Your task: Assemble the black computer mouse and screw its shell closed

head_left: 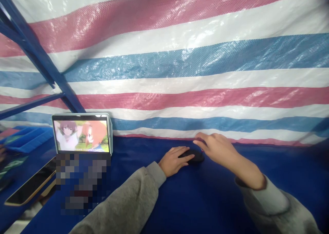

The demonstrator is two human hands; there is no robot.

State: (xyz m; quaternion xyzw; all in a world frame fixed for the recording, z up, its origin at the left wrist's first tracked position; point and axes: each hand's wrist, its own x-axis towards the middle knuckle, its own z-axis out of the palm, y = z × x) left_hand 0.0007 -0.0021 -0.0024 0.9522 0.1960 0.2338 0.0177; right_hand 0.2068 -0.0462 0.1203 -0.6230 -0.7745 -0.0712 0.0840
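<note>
A flat, rounded black object [197, 156] lies on the dark blue tabletop, its exact kind unclear. My left hand [176, 160] rests palm down on its left side, fingers spread across it and holding it against the table. Just above its right edge is my right hand [218, 148], wrist bent, thumb and forefinger closed together. Whatever that pinch holds is too small or hidden to name. A tiny pinkish spot shows beneath the right fingers, beside the black object.
A propped tablet [82, 134] playing a cartoon stands at the left, with a blurred-out patch before it. Beside it lies a phone [33, 182]. Farther left are a blue tray [31, 138] and part of another person's hand [2, 155]. Striped sheeting [192, 62] and a blue metal frame [43, 59] rise behind.
</note>
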